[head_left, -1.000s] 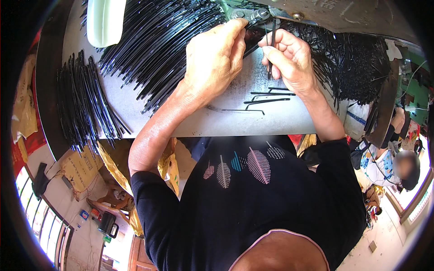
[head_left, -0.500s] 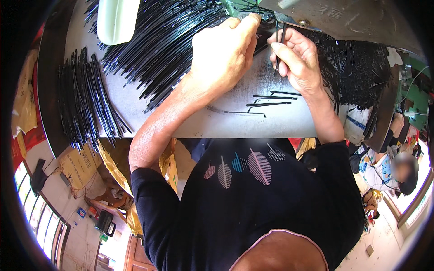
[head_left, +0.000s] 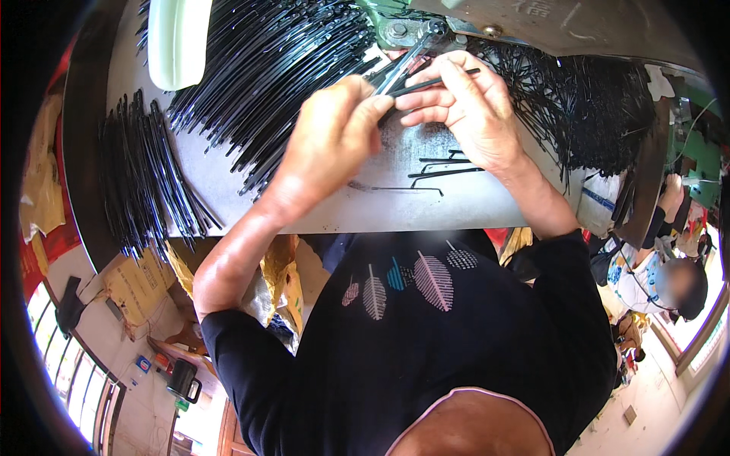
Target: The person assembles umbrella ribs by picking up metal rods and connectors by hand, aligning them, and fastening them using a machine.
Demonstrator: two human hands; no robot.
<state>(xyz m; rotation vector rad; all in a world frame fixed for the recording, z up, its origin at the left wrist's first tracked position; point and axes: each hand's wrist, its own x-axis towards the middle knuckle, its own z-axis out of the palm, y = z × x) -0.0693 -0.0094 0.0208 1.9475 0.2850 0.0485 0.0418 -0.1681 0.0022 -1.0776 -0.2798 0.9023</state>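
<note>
My left hand (head_left: 323,144) is closed, its thumb and fingers pinching a shiny black rod (head_left: 404,67) that slants up toward a metal bolt fitting (head_left: 435,29). Close beside it, my right hand (head_left: 480,118) pinches a thin black strip (head_left: 433,82), whose left end lies by my left fingertips. Whether the two pieces touch is hidden by the fingers. Left of my hands spreads a big heap of long black rods (head_left: 266,83). Several loose black strips (head_left: 449,174), some with bent ends, lie on the grey metal tabletop (head_left: 365,216) below my right hand.
A smaller bundle of rods (head_left: 148,171) lies at the left edge, under a pale green trough (head_left: 179,45). A tangled black pile (head_left: 585,114) lies on the right. A metal machine plate (head_left: 578,30) overhangs the far side. Another person (head_left: 654,281) sits at right.
My left hand has drawn back from the machine fitting, down and to the left, with a rod in it. My right hand has moved left, and its strip has turned from upright to nearly level.
</note>
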